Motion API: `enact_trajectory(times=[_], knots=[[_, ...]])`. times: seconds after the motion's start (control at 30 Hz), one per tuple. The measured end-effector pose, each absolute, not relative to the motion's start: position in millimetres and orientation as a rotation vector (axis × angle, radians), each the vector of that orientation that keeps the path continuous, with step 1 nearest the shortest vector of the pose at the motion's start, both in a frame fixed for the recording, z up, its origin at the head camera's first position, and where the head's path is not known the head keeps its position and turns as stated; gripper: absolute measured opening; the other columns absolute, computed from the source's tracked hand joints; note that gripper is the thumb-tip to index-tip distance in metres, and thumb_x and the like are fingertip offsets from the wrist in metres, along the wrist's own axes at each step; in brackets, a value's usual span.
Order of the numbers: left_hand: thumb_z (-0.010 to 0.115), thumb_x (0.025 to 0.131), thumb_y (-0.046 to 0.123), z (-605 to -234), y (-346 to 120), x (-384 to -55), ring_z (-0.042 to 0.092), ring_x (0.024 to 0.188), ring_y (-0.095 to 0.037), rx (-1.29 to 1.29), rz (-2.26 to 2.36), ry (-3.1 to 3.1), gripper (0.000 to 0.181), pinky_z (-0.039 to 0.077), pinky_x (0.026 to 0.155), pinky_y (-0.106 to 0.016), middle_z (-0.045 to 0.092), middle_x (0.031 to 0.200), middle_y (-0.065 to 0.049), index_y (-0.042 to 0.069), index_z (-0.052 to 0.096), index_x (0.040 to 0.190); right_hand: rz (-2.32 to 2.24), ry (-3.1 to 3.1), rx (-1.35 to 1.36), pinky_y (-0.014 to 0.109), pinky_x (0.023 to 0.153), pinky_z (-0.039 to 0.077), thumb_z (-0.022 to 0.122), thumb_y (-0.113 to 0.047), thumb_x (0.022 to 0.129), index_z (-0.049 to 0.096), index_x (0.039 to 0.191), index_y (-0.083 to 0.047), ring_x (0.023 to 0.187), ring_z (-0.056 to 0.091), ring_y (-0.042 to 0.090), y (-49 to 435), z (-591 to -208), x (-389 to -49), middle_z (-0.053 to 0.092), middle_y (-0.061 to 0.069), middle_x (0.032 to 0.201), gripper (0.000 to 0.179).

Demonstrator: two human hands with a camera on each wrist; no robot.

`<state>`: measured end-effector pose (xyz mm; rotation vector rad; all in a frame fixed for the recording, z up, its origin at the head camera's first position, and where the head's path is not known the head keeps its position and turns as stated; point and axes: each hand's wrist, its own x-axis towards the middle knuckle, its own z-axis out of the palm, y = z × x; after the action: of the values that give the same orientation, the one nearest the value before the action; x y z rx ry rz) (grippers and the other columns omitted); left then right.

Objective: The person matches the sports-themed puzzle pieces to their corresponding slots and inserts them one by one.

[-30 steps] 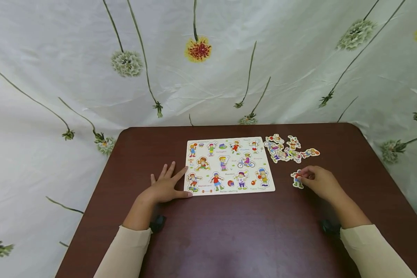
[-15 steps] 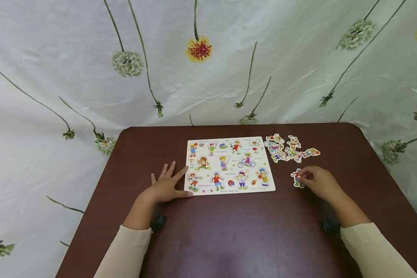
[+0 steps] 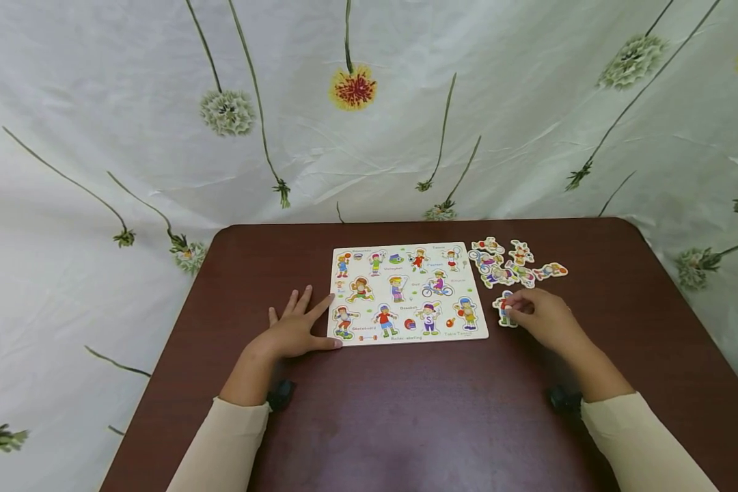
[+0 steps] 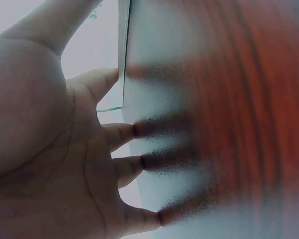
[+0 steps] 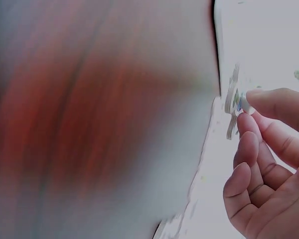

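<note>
A white puzzle board (image 3: 375,311) printed with children playing sports lies flat on the table. My left hand (image 3: 288,335) rests spread at its left side, with thumb and index fingertip at the board's edge. In the left wrist view, the fingertips of my left hand (image 4: 84,149) touch the dark tabletop. Just right of the board, my right hand (image 3: 544,316) pinches a child-shaped puzzle piece (image 3: 503,311) in red and blue. Thumb and fingers of my right hand (image 5: 269,159) close on a small pale knob (image 5: 247,105) in the right wrist view. The hand partly hides the piece.
Several cut-out puzzle pieces (image 3: 498,275) lie bunched and overlapping beyond my right hand, beside the board's upper right corner. One piece (image 3: 550,270) sticks out to the right. A floral cloth (image 3: 375,157) hangs behind the far edge of the brown table (image 3: 418,410).
My right hand has moved left with the pinched puzzle piece, closer to the board's right edge. The left hand stays in place at the board.
</note>
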<state>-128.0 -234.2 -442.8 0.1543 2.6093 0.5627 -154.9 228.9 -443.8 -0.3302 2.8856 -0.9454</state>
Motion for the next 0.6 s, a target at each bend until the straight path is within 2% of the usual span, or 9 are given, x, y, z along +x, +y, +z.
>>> enact_trajectory(times=[0.6], knots=[[0.072, 0.085, 0.062, -442, -233, -129, -0.01, 0.156, -0.046, 0.15, 0.544, 2.599, 0.101, -0.009, 0.112, -0.08, -0.007, 0.171, -0.019, 0.031, 0.017, 0.164, -1.125, 2.778, -0.546, 0.025, 0.067, 0.046, 0.072, -0.01, 0.09, 0.074, 0.096, -0.007, 0.073, 0.055, 0.01, 126, -438, -159, 0.065, 0.002, 0.085, 0.006]])
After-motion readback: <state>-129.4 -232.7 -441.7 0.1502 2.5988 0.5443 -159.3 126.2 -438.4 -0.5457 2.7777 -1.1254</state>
